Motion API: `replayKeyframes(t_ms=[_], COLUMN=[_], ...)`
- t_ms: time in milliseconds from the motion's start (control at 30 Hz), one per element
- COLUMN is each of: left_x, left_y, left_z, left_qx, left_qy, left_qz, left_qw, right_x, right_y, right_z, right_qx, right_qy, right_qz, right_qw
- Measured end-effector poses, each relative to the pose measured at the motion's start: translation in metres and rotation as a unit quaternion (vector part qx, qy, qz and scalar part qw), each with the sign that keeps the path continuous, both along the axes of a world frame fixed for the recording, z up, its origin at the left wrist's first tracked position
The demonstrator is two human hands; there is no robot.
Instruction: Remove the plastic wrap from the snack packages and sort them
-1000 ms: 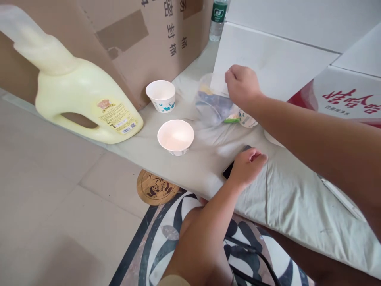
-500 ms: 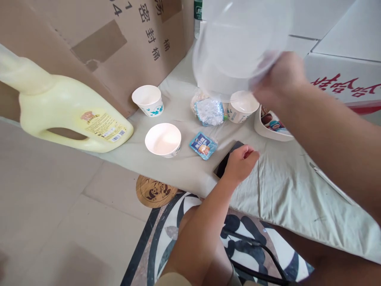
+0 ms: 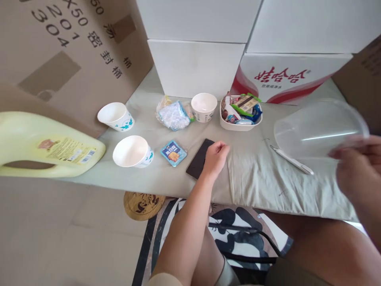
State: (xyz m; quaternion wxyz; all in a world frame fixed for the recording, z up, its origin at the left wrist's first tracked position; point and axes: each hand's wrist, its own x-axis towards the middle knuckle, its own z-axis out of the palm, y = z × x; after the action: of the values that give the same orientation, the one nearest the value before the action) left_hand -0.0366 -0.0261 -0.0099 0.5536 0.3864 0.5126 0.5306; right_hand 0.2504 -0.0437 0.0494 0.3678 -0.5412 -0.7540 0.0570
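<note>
At the right, my right hand (image 3: 358, 167) grips the rim of a clear plastic tub (image 3: 318, 127), which is tilted on its side above the cloth. My left hand (image 3: 216, 157) rests on the cloth in a loose fist, against the right edge of a black phone (image 3: 200, 159); nothing shows in its fingers. Left of the phone lies a small blue snack packet (image 3: 173, 153). Beneath the tub, a white box cutter (image 3: 291, 159) lies on the cloth.
Paper cups (image 3: 131, 153) stand at left and back, beside crumpled wrappers (image 3: 175, 115). A white basket (image 3: 240, 126) holds packaged snacks. A yellow jug (image 3: 68, 149) leans in from the left. A cardboard carton (image 3: 74, 51) and white boxes (image 3: 196, 67) wall in the cloth-covered surface (image 3: 247, 174).
My right hand has swung the clear tub from the upper middle down to the right. The view has turned right, showing the basket and box cutter. My left hand stays beside the phone.
</note>
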Motion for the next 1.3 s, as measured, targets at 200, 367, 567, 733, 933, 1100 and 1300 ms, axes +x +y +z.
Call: replayKeyframes(t_ms=[200, 367, 567, 733, 933, 1100, 1300], left_x=[0.013, 0.003, -0.003, 0.003, 0.002, 0.001, 0.047], left_y=[0.016, 0.023, 0.031, 0.042, 0.044, 0.036, -0.001], left_z=[0.014, 0.024, 0.019, 0.017, 0.017, 0.025, 0.051], left_qx=[0.043, 0.048, -0.004, -0.002, -0.001, 0.026, 0.219], left_qy=[-0.051, -0.115, -0.132, -0.127, -0.116, -0.073, -0.004], left_qz=[0.15, 0.267, 0.23, 0.215, 0.227, 0.252, 0.398], left_qw=[0.986, 0.956, 0.964, 0.968, 0.967, 0.965, 0.891], right_x=[-0.04, -0.059, -0.041, -0.066, -0.082, -0.03, 0.071], right_y=[-0.019, -0.003, 0.07, 0.153, 0.173, 0.153, 0.1], right_z=[-0.036, -0.033, -0.018, -0.039, -0.046, -0.04, -0.043], right_qx=[0.115, 0.121, -0.233, -0.405, -0.476, -0.453, -0.402], right_qy=[-0.113, -0.101, 0.136, 0.156, 0.287, 0.326, 0.363], right_qz=[0.23, 0.299, -0.052, -0.096, -0.098, -0.15, -0.243], right_qw=[0.96, 0.941, 0.962, 0.896, 0.825, 0.816, 0.805])
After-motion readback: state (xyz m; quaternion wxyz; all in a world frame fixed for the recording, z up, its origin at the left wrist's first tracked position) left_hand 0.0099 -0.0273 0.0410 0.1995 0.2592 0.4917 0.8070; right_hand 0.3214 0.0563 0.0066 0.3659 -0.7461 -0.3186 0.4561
